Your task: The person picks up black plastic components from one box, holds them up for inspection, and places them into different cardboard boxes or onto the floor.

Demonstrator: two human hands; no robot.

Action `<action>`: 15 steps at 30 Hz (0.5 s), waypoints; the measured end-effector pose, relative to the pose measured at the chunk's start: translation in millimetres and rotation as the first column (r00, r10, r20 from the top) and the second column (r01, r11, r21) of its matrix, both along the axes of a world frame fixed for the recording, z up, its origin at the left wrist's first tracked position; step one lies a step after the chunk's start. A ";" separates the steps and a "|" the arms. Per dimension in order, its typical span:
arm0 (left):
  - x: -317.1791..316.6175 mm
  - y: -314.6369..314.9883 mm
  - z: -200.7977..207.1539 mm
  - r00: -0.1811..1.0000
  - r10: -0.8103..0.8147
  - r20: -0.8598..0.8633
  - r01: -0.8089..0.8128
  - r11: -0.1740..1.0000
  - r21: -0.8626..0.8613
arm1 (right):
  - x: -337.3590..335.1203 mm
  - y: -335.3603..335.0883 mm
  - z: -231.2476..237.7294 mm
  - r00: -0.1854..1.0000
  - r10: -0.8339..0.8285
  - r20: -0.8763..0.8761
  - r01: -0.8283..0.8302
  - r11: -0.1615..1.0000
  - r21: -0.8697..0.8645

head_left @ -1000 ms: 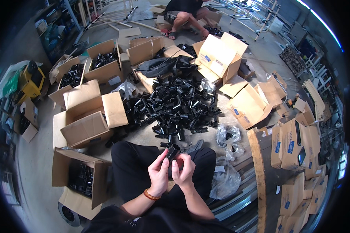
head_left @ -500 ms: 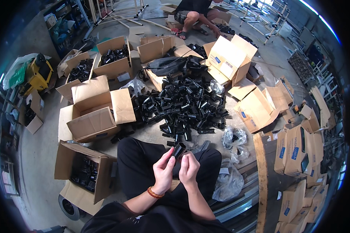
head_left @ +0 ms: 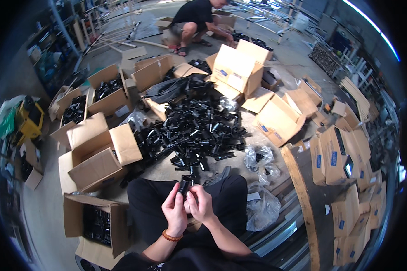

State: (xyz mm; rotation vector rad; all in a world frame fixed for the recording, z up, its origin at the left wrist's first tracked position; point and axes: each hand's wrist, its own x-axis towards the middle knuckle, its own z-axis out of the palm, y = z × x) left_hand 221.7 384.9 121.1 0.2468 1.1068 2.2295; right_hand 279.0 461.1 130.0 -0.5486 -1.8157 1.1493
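Observation:
Between my legs I hold up a short black tubular part (head_left: 183,186), dark and glossy. The fingers of my left hand (head_left: 174,210) are closed round its left side. My right hand (head_left: 201,206) is closed at its lower right, thumb and fingers pressed together; the fingers hide the part's lower end. Just beyond my hands, a big heap of similar black parts (head_left: 199,131) lies on the floor. A black bag (head_left: 167,90) rests on a carton behind the heap.
Open cartons stand to the left, including an empty-looking carton (head_left: 92,158) and a carton of black parts (head_left: 115,226). Clear plastic bags (head_left: 262,207), a wooden beam (head_left: 303,203) and stacked cartons (head_left: 334,156) are on the right. Another person (head_left: 192,22) squats at the back.
My view has turned, so the surroundings sit further left in the picture. Both hands have stayed on the black part, and my right fingers have moved in closer to my left hand.

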 end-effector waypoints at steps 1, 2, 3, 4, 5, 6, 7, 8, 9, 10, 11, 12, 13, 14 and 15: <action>-0.4 -0.7 -3.6 1.000 -0.012 -0.001 0.012 1.000 0.018 | 0.0 1.6 -2.3 1.000 -0.004 0.029 0.003 1.000 0.010; 0.7 1.9 -1.0 1.000 -0.018 -0.011 0.018 1.000 0.024 | 3.2 3.7 -5.8 0.992 -0.032 0.122 0.027 0.999 0.047; 0.8 1.2 -0.4 1.000 -0.021 -0.013 0.021 1.000 0.021 | 3.5 2.8 -3.5 0.995 -0.033 0.095 0.030 0.999 0.026; 1.2 0.7 0.1 1.000 -0.022 -0.015 0.023 1.000 0.019 | 3.6 1.3 0.6 0.997 -0.032 0.067 0.032 0.999 0.005; 1.3 0.7 1.8 0.999 -0.032 -0.019 0.032 0.999 0.022 | 3.1 -1.0 4.4 0.998 -0.043 0.036 0.043 0.999 -0.017; 1.4 1.0 3.9 0.999 -0.040 -0.022 0.040 0.999 0.025 | 2.2 -3.5 8.2 0.999 -0.052 0.005 0.052 0.998 -0.039; 2.0 -0.4 4.8 0.999 -0.042 -0.023 0.042 0.999 0.026 | 2.3 -5.5 10.0 0.998 -0.057 -0.023 0.056 0.996 -0.063; 1.9 -1.7 3.4 0.999 -0.047 -0.024 0.048 0.999 0.019 | 2.4 -4.4 7.5 0.999 -0.039 -0.019 0.038 0.999 -0.028; 0.9 -2.5 0.9 0.998 -0.054 -0.024 0.054 0.998 0.014 | 2.1 -1.5 3.1 1.000 -0.022 -0.013 0.022 1.000 0.011; 0.7 -3.3 -1.0 0.998 -0.060 -0.024 0.060 0.998 0.010 | 2.5 0.3 -0.1 1.000 -0.004 -0.006 0.004 0.999 0.049; 2.0 -3.7 -1.6 0.998 -0.050 -0.024 0.050 0.999 0.006 | 5.5 0.7 -1.7 0.999 -0.015 0.045 0.013 0.999 0.052; 2.5 -3.4 -1.9 0.999 -0.040 -0.029 0.040 0.999 0.004 | 8.4 1.2 -3.0 0.995 -0.025 0.092 0.020 0.998 0.057; 2.8 -3.7 -1.9 0.999 -0.028 -0.033 0.028 1.000 0.002 | 9.0 1.2 -2.7 0.990 -0.035 0.138 0.026 0.998 0.062; 2.7 -4.8 -1.9 0.999 -0.033 -0.032 0.033 0.999 -0.002 | 7.7 -1.0 -0.4 0.996 -0.034 0.083 0.033 0.999 0.019; 3.6 -5.5 -2.3 0.999 -0.037 -0.029 0.037 0.999 -0.003 | 7.1 -3.7 6.0 0.999 -0.036 0.030 0.037 0.999 -0.023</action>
